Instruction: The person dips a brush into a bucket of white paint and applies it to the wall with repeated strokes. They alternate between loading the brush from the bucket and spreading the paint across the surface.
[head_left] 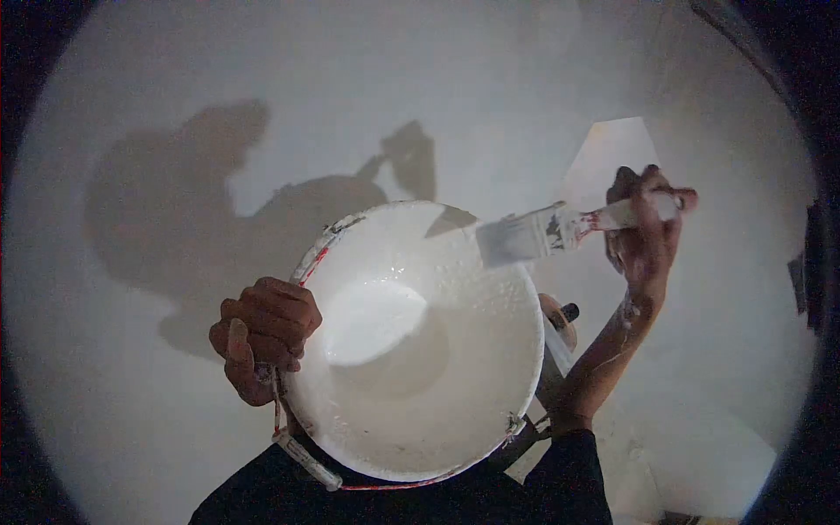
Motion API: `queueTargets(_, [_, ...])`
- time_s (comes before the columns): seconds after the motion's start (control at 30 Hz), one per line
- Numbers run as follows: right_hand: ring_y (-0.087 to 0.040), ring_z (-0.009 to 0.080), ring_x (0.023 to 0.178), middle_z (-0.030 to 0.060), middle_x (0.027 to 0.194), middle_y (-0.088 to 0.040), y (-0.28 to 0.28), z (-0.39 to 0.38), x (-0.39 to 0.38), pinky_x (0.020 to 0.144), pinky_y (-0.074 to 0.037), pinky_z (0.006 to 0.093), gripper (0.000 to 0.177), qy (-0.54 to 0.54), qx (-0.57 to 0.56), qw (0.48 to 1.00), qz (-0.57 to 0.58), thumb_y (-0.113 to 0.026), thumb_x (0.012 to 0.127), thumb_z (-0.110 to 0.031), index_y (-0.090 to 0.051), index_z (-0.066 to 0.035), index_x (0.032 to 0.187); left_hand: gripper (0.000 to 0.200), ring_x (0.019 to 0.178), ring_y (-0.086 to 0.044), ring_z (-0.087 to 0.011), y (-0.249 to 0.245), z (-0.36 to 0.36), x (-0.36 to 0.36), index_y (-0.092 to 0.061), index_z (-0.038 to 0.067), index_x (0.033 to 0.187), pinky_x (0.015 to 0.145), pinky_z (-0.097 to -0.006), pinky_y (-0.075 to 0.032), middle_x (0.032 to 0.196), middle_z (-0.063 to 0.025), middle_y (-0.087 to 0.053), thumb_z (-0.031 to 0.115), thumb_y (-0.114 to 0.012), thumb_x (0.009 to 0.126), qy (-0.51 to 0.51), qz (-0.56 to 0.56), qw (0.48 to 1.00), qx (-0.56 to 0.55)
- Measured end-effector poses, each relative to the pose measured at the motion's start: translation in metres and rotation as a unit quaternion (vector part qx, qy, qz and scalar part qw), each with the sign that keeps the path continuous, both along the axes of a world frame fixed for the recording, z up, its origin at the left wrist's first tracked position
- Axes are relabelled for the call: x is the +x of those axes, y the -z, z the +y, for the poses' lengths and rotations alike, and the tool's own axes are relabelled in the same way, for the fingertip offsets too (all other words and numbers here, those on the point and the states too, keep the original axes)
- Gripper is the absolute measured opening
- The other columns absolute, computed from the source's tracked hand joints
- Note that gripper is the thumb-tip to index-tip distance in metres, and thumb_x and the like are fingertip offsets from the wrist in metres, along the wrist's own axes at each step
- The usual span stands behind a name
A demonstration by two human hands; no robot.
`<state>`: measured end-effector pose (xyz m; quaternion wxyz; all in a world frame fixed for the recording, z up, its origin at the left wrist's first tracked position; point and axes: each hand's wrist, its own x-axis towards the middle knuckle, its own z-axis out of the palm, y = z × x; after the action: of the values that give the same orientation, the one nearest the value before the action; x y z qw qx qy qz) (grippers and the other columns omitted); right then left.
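A white bucket (pixel 490 385) is tipped towards me in front of my chest, with a pool of white paint (pixel 372 319) inside. My left hand (pixel 267 337) is closed at the bucket's left rim. Below that hand hangs the wire handle with its paint-smeared grip (pixel 306 459). My right hand (pixel 647 219) is closed around the handle of a wide paintbrush (pixel 525 236) whose metal band and handle are splashed with paint. The white bristles overlap the bucket's upper right rim in this view, pointing left. Paint spots mark my right wrist.
A pale, smooth surface (pixel 490 87) fills the background, carrying shadows of the bucket, brush and a person (pixel 166 201). Behind the bucket's right side shows a tan rounded thing with a black tip (pixel 570 312). Dark shapes (pixel 809 271) stand at the right edge.
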<state>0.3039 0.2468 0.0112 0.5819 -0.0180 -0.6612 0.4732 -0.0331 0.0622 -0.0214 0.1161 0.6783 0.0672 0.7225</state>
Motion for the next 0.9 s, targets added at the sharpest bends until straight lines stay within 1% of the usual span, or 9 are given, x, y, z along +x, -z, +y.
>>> queueTargets(0.07, [-0.054, 0.0089, 0.058, 0.0073, 0.087, -0.056, -0.003, -0.01, -0.015, 0.036, -0.037, 0.0222, 0.025, 0.155, -0.047, 0.983, -0.083, -0.058, 0.093, -0.022, -0.051, -0.002, 0.105, 0.048, 0.026, -0.03, -0.0114, -0.001, 0.001, 0.0, -0.043, 0.006, 0.046, 0.027, -0.0302, -0.031, 0.036, -0.0053, -0.04, 0.012, -0.033, 0.093, 0.0, -0.003, 1.0, 0.005])
queueTargets(0.2, [-0.056, 0.0124, 0.054, 0.0073, 0.083, -0.059, -0.006, -0.002, -0.027, 0.037, -0.039, 0.0231, 0.022, 0.16, -0.077, 0.962, -0.207, -0.056, 0.092, -0.015, -0.05, 0.0, 0.108, 0.049, 0.026, -0.03, -0.0115, 0.002, 0.001, -0.001, -0.043, 0.006, 0.046, 0.027, -0.0301, -0.031, 0.036, -0.0053, -0.039, 0.012, -0.033, 0.093, 0.003, -0.013, 1.0, 0.004])
queueTargets(0.33, [-0.055, 0.0126, 0.052, 0.0086, 0.078, -0.059, -0.008, -0.002, -0.039, 0.038, -0.039, 0.024, 0.02, 0.147, -0.074, 0.963, -0.213, -0.057, 0.093, -0.013, -0.047, 0.0, 0.106, 0.049, 0.026, -0.03, -0.0116, 0.004, 0.002, -0.005, -0.043, 0.006, 0.046, 0.027, -0.0301, -0.031, 0.036, -0.0053, -0.039, 0.012, -0.033, 0.094, 0.003, -0.015, 1.0, 0.009])
queueTargets(0.53, [-0.056, 0.0124, 0.054, 0.0088, 0.078, -0.06, -0.011, -0.011, -0.03, 0.041, -0.043, 0.0242, 0.025, 0.216, -0.059, 0.958, -0.18, -0.056, 0.095, -0.021, -0.05, 0.0, 0.108, 0.049, 0.025, -0.027, -0.0113, -0.002, 0.003, 0.001, -0.042, 0.007, 0.045, 0.026, -0.029, -0.029, 0.036, -0.0056, -0.039, 0.012, -0.032, 0.093, -0.014, -0.009, 1.0, 0.014])
queueTargets(0.6, [-0.055, 0.012, 0.057, 0.0096, 0.082, -0.059, -0.009, -0.011, -0.02, 0.041, -0.039, 0.023, 0.017, 0.265, 0.009, 0.946, -0.185, -0.054, 0.095, -0.013, -0.046, -0.002, 0.105, 0.048, 0.025, -0.027, -0.0111, 0.001, 0.003, 0.002, -0.041, 0.007, 0.045, 0.026, -0.0287, -0.028, 0.036, -0.0056, -0.039, 0.011, -0.032, 0.092, -0.005, -0.033, 0.999, 0.013])
queueTargets(0.67, [-0.055, 0.0113, 0.057, 0.0097, 0.082, -0.06, -0.009, -0.011, -0.015, 0.042, -0.039, 0.0227, 0.018, 0.28, -0.003, 0.943, -0.178, -0.054, 0.095, -0.012, -0.045, -0.002, 0.108, 0.046, 0.026, -0.027, -0.0101, 0.006, -0.002, 0.002, -0.041, 0.007, 0.044, 0.026, -0.0292, -0.028, 0.036, -0.0059, -0.039, 0.01, -0.034, 0.09, -0.061, -0.079, 0.995, -0.025])
queueTargets(0.73, [-0.055, 0.0116, 0.057, 0.01, 0.083, -0.061, -0.016, -0.013, -0.015, 0.042, -0.039, 0.0226, 0.018, 0.304, 0.024, 0.946, -0.111, -0.055, 0.095, -0.011, -0.047, -0.002, 0.108, 0.045, 0.026, -0.028, -0.0096, 0.005, 0.002, 0.0, -0.041, 0.008, 0.044, 0.027, -0.0297, -0.029, 0.036, -0.0056, -0.039, 0.01, -0.035, 0.089, -0.03, -0.064, 0.997, -0.005])
queueTargets(0.8, [-0.059, 0.0129, 0.06, 0.0097, 0.083, -0.063, -0.018, -0.003, -0.012, 0.042, -0.043, 0.0232, 0.016, 0.305, 0.018, 0.949, -0.085, -0.06, 0.091, -0.008, -0.05, -0.002, 0.103, 0.045, 0.027, -0.028, -0.0092, 0.004, 0.003, 0.0, -0.04, 0.008, 0.044, 0.027, -0.0303, -0.029, 0.036, -0.0053, -0.038, 0.009, -0.036, 0.088, -0.007, -0.05, 0.999, 0.017])
queueTargets(0.9, [-0.065, 0.0156, 0.065, 0.0096, 0.086, -0.062, -0.012, 0.01, 0.006, 0.045, -0.052, 0.0273, 0.024, 0.396, 0.02, 0.914, -0.084, -0.071, 0.081, -0.001, -0.05, -0.002, 0.091, 0.046, 0.028, -0.029, -0.0094, 0.011, -0.001, 0.001, -0.04, 0.008, 0.043, 0.028, -0.0296, -0.028, 0.036, -0.0048, -0.038, 0.01, -0.036, 0.089, 0.0, -0.072, 0.997, -0.009])
